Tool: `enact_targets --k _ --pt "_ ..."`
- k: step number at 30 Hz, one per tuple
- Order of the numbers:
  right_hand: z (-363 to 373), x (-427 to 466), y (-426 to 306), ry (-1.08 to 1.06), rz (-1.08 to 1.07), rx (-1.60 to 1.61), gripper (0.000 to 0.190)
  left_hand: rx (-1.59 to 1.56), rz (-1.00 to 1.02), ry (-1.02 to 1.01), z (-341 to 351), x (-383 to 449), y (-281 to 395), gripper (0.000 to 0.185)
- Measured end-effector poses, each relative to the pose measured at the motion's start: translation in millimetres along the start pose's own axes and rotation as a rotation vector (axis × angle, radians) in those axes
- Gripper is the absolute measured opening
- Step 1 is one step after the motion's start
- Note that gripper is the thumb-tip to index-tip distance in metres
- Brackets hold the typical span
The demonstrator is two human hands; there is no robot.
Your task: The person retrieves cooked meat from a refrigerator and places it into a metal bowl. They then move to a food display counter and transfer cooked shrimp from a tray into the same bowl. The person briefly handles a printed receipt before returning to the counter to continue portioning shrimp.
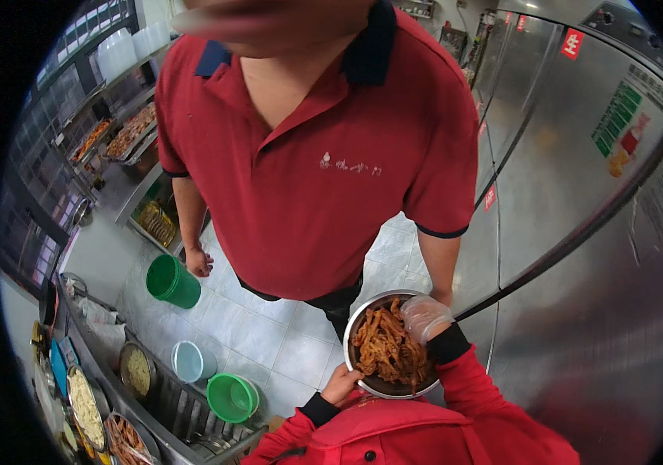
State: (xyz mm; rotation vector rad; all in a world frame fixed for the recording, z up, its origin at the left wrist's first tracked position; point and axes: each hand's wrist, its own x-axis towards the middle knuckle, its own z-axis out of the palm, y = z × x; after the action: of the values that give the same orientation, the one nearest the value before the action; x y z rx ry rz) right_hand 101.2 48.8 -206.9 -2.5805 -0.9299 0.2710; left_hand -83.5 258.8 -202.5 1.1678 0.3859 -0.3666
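A round stainless steel bowl (pixel 352 325) is held close against my red clothing, filled with reddish-brown cooked pieces that look like chicken feet (pixel 389 343). My left hand (pixel 343 385), bare, grips the bowl's near left rim, thumb over the edge. My right hand (pixel 426 318) wears a clear plastic glove and rests at the bowl's right rim, beside the food; its fingertips are blurred by the glove, so whether they hold anything cannot be told. Facing me, just beyond the bowl, stands a person in a red polo shirt (pixel 319 203).
Stainless steel cabinets (pixel 564 174) line the right side. On the tiled floor (pixel 273 343) at left stand a dark green bucket (pixel 183 290), a pale bucket (pixel 195 361) and a bright green bucket (pixel 232 398). Bowls of food, one with pale strips (pixel 85 407), line the lower left counter.
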Motion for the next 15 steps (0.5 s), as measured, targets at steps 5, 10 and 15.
enact_targets --k 5,10,15 --pt "2 -6 -31 0.091 -0.087 -0.055 0.015 0.107 -0.084 0.044 -40 0 -11 0.035" --pt "-12 -9 -26 -0.043 -0.004 -0.076 0.015 0.111 -0.016 0.029 -32 9 -7 0.029" --pt "-25 3 11 -0.155 0.124 -0.063 0.016 0.099 -0.156 -0.059 -13 45 -6 0.032"
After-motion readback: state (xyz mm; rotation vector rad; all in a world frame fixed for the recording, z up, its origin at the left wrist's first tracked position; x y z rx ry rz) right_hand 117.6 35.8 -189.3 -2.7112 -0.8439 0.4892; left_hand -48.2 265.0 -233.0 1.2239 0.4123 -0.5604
